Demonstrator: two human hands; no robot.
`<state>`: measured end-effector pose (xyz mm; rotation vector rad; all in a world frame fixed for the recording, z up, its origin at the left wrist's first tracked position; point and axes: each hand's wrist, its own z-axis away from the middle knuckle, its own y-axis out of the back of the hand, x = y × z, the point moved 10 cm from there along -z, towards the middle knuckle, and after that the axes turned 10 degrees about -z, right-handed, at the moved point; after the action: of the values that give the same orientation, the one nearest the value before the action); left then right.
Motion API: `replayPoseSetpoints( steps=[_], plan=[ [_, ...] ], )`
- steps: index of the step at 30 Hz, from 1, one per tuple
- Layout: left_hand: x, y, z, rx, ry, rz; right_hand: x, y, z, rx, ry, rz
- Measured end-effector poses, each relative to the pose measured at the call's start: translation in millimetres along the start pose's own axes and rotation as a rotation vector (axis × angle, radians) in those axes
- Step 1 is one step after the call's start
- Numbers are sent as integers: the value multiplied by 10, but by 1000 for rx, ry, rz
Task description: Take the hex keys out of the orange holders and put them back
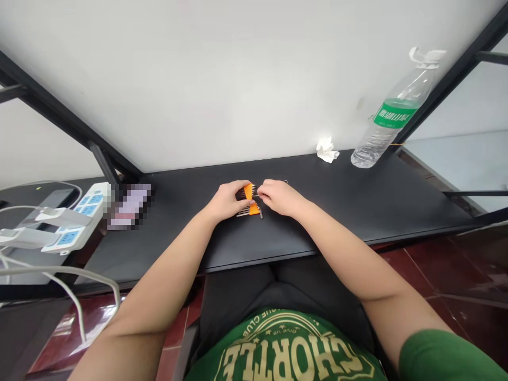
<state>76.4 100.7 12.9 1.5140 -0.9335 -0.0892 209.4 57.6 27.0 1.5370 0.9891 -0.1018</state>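
Note:
An orange hex key holder (254, 210) with several metal hex keys in it is on the black tabletop, in the middle of the view. My left hand (230, 200) grips the holder from the left, thumb at the near side and fingers at the far side. Close on its right, my right hand (280, 196) has its fingers pinched on a thin metal hex key (285, 181), whose bent end shows past the knuckles. Its other end points toward the holder; whether it is inside a slot I cannot tell. Some keys are hidden behind my left fingers.
A tall clear bottle (391, 116) with a green label stands at the back right, beside a crumpled white tissue (327, 150). To the left lie a blurred-out flat object (130, 207) and a white power strip (81, 217) with plugs and cables. A white wall (222, 84) rises behind the black table (337, 196).

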Motion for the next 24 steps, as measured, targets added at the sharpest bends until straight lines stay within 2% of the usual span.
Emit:
replayPoseSetpoints(
  steps=[17, 24],
  plan=[
    [6, 4, 7, -3, 13, 45, 44, 16, -12, 7, -6, -86],
    [60, 2, -1, -10, -12, -14, -45, -18, 6, -26, 4, 77]
  ],
)
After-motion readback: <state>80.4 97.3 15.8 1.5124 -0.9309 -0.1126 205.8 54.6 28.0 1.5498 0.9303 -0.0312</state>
